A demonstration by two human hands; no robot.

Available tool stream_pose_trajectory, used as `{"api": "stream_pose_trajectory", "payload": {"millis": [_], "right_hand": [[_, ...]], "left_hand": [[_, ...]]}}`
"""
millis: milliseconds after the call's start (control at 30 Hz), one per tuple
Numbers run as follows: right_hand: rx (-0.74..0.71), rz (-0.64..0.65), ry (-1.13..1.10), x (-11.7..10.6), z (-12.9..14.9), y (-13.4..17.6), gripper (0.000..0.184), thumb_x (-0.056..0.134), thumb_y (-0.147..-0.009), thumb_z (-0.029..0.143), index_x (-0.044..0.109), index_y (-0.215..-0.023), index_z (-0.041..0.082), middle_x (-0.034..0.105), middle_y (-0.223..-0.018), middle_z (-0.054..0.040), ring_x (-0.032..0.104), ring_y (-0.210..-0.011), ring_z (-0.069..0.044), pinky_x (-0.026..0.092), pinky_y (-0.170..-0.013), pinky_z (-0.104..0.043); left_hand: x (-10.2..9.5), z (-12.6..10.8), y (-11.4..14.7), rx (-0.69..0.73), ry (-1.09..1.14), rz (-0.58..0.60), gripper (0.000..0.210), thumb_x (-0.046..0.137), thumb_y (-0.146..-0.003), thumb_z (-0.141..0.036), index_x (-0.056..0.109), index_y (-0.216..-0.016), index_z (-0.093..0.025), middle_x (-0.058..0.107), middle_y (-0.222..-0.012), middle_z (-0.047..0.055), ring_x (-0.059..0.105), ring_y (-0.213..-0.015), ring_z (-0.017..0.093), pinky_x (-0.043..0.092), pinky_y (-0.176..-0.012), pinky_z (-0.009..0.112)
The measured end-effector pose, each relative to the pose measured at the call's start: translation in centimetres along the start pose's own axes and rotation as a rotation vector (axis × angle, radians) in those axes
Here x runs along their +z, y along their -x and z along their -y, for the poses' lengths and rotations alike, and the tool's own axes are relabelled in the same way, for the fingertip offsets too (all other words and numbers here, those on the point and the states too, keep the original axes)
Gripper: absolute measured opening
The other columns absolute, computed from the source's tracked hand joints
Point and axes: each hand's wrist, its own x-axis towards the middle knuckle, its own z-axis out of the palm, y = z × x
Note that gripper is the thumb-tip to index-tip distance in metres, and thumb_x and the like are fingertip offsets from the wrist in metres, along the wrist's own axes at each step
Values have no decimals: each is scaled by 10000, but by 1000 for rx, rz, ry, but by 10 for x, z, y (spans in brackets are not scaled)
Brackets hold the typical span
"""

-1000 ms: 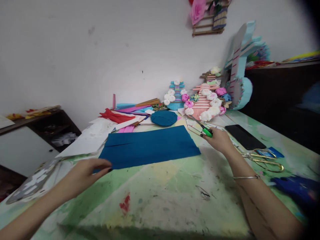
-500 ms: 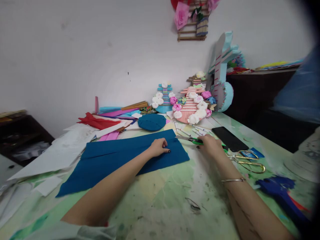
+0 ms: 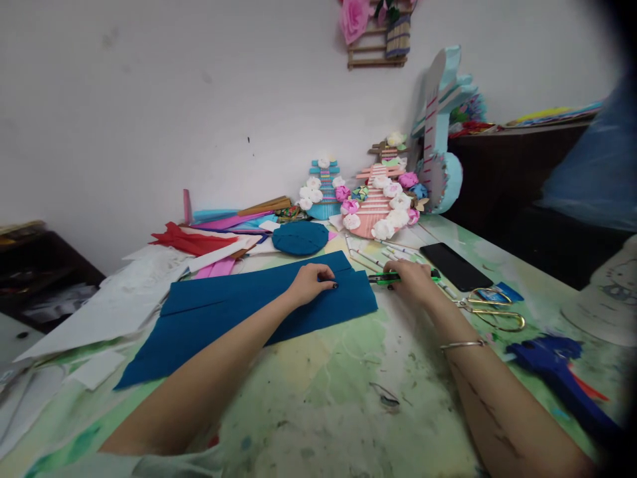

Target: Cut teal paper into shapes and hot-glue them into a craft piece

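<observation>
A folded sheet of dark blue crepe paper [image 3: 239, 292] lies across the table in front of me. My left hand [image 3: 313, 282] rests on its right part, thumb and fingers curled in on the paper. Wrapped in the fingers of my right hand [image 3: 411, 279] is a green and black utility knife [image 3: 381, 278], pointing left. Its front end meets the right edge of the sheet, where one layer overlaps another; little of the blade shows. Just behind the sheet sits a round piece covered in the same blue paper [image 3: 300, 238].
Right of my hand lie a black phone [image 3: 455, 265], gold-handled scissors [image 3: 497, 312] and a blue glue gun [image 3: 552, 358]. Flower-trimmed guitar-shaped crafts [image 3: 375, 209] stand by the wall. White paper sheets [image 3: 104, 305] and coloured paper [image 3: 199, 240] cover the left side.
The knife has shifted right; its long blade, visible over the paper before, is now mostly out of sight. The upper layer's right end now lies flatter beside it. My left hand stays nearly in place.
</observation>
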Motion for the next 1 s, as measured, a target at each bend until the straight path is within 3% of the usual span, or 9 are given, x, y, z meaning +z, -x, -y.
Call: {"api": "stream_pose_trajectory", "payload": {"millis": [267, 433, 733, 867, 1000], "right_hand": [[-141, 106, -36, 1, -9, 0, 406, 552, -600, 21, 670, -912, 252, 671, -946, -20, 568, -948, -223, 263, -755, -320], [-131, 172, -8, -7, -8, 3, 401, 582, -581, 16, 694, -877, 264, 635, -986, -34, 552, -969, -231, 263, -715, -307], [-79, 308, 22, -22, -13, 7, 411, 592, -577, 38, 724, -887, 274, 692, -849, -17, 583, -873, -222, 312, -640, -280], [-64, 350, 7, -24, -15, 7, 412, 588, -578, 34, 727, -885, 271, 698, -774, -6, 595, -812, -204, 326, -612, -266], [-89, 364, -13, -24, -14, 7, 413, 601, -567, 24, 725, -888, 251, 696, -816, -19, 593, -825, -204, 347, -625, -258]], "left_hand": [[4, 10, -2, -18, -43, -19, 99, 673, -708, -263, 669, -721, -165, 674, -726, 13, 597, -714, 155, 425, -677, 258], [6, 18, -1, -30, -75, -25, 111, 664, -715, -278, 673, -725, -168, 674, -710, 10, 595, -692, 156, 429, -646, 257], [13, 21, 1, 37, -116, -28, 108, 675, -724, -243, 668, -805, -173, 687, -764, 25, 625, -726, 176, 468, -670, 286], [17, 11, 4, 144, -163, -92, 341, 670, -717, -182, 618, -1054, -158, 662, -1011, 103, 601, -950, 250, 456, -847, 411], [25, -10, 6, 340, -167, -54, 238, 510, -829, -129, 644, -1008, -211, 646, -1147, 72, 539, -1150, 225, 372, -992, 418]]}}
